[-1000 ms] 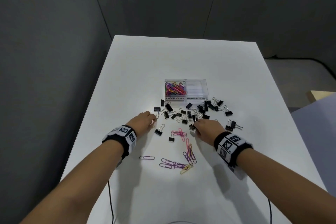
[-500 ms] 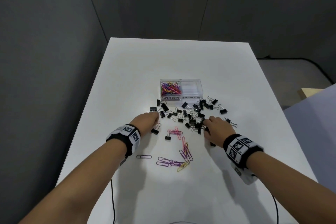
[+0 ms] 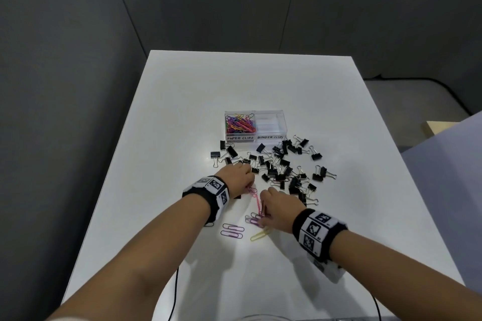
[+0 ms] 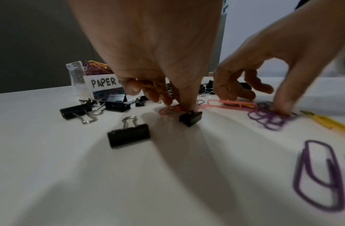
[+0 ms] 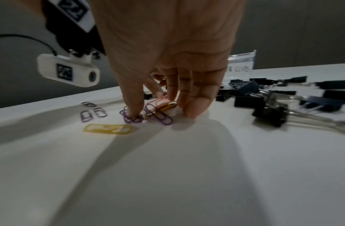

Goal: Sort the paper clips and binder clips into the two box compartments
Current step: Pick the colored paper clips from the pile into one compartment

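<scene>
The clear two-compartment box (image 3: 270, 137) holds several coloured paper clips (image 3: 240, 124) in its left half, labelled PAPER CLIPS; the right half (image 3: 268, 124) looks bare. Black binder clips (image 3: 281, 161) lie scattered in front of it. My left hand (image 3: 247, 186) keeps yellow-orange paper clips (image 4: 155, 87) in its curled fingers and presses a fingertip on a pink paper clip (image 4: 170, 109), right beside a binder clip (image 4: 191, 118). My right hand (image 3: 262, 216) pinches at a bunch of purple, pink and yellow paper clips (image 5: 158, 112) between thumb and fingers.
Loose on the white table (image 3: 339, 242) near me lie two purple paper clips (image 3: 232, 230) and a yellow one (image 3: 259, 234). Another binder clip (image 4: 129, 134) sits under my left wrist. A cable (image 3: 174, 292) hangs at the front edge.
My right hand has pulled back from the binder clip pile, down and left onto the paper clips. My left hand has shifted right onto the pink paper clip.
</scene>
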{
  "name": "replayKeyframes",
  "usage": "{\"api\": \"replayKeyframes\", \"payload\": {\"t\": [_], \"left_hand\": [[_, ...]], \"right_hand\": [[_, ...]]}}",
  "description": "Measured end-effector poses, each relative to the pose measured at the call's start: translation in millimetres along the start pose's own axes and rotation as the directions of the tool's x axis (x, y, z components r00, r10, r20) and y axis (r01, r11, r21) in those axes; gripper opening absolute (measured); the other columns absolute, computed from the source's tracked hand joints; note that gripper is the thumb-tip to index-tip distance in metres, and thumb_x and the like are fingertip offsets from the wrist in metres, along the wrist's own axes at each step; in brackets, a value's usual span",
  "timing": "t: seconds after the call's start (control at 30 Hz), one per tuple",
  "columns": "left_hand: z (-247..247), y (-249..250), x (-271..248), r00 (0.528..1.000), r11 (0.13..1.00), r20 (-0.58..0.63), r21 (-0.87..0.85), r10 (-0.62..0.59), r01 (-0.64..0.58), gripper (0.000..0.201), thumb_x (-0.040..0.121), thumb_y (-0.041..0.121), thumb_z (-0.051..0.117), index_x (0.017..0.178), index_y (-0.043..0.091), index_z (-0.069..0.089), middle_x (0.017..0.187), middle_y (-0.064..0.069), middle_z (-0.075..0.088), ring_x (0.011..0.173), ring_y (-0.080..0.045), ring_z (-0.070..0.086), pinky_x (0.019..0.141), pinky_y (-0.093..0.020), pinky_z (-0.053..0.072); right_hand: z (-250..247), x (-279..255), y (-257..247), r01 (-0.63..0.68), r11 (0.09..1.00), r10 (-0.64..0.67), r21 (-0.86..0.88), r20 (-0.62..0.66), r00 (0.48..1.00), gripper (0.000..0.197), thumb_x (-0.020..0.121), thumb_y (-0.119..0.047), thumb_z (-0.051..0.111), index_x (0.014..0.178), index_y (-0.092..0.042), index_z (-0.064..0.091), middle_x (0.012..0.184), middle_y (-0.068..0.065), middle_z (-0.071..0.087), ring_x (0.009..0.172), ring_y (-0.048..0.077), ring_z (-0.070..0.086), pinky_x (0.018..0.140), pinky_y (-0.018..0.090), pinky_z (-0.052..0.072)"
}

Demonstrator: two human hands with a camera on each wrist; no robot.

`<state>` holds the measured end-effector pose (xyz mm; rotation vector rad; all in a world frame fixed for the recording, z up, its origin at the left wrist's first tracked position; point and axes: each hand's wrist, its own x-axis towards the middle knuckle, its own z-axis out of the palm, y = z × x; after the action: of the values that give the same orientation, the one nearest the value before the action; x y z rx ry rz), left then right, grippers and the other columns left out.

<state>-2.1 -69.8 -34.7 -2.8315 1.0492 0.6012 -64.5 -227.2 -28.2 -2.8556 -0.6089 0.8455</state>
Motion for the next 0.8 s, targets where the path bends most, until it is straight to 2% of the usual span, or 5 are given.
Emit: {"api": "replayKeyframes", "payload": {"t": [0.13,0.3,0.6,0.7,0.8], "left_hand": [[3,-1,3,0.999,0.999,0.033,0.035,-0.002,0.001,0.034,0.098,0.03,0.043,0.123,0.008,0.05,0.129,-0.011,0.053,0.119,-0.028,0.047,0.098,-0.037,0.04],[5,-1,6,0.997,0.999,0.059,-0.004,-0.049,0.049,0.036,0.098,0.031,0.043,0.123,0.005,0.051,0.128,-0.013,0.055,0.118,-0.028,0.049,0.099,-0.037,0.041],[2,-2,4,0.995,0.993,0.087,-0.106,-0.046,0.055,0.028,0.098,0.021,0.043,0.121,0.008,0.05,0.117,-0.014,0.062,0.107,-0.031,0.057,0.09,-0.041,0.048],[1,-5,-1,0.994,0.983,0.091,-0.172,-0.054,0.069,0.032,0.097,0.014,0.042,0.129,0.01,0.046,0.123,-0.012,0.055,0.109,-0.031,0.057,0.089,-0.041,0.048],[-5,-13,-11,0.994,0.949,0.021,-0.297,-0.103,0.105,0.029,0.096,0.008,0.04,0.123,0.007,0.048,0.125,-0.011,0.049,0.103,-0.028,0.055,0.085,-0.035,0.044]], "right_hand": [[-8,5,20,0.02,0.997,-0.014,0.076,-0.074,0.997,0.04,0.087,-0.037,0.059,0.116,-0.011,0.048,0.117,0.006,0.052,0.103,0.022,0.054,0.083,0.032,0.046],[-18,11,44,-0.067,0.998,0.067,0.007,-0.261,0.963,0.026,0.097,-0.029,0.043,0.115,-0.013,0.053,0.116,0.003,0.054,0.102,0.021,0.055,0.072,0.028,0.044],[-28,40,46,-0.125,0.975,0.084,-0.184,-0.216,0.973,0.02,0.092,-0.013,0.048,0.111,-0.007,0.052,0.115,0.008,0.051,0.102,0.027,0.056,0.064,0.033,0.039],[-31,43,46,-0.094,0.975,0.049,-0.202,-0.22,0.974,0.025,0.093,-0.016,0.05,0.116,-0.008,0.048,0.116,0.008,0.05,0.101,0.027,0.055,0.062,0.032,0.037],[-30,45,49,-0.058,0.969,0.004,-0.239,-0.22,0.975,0.021,0.093,-0.018,0.049,0.111,-0.008,0.053,0.113,0.008,0.051,0.097,0.026,0.056,0.06,0.03,0.036]]}}
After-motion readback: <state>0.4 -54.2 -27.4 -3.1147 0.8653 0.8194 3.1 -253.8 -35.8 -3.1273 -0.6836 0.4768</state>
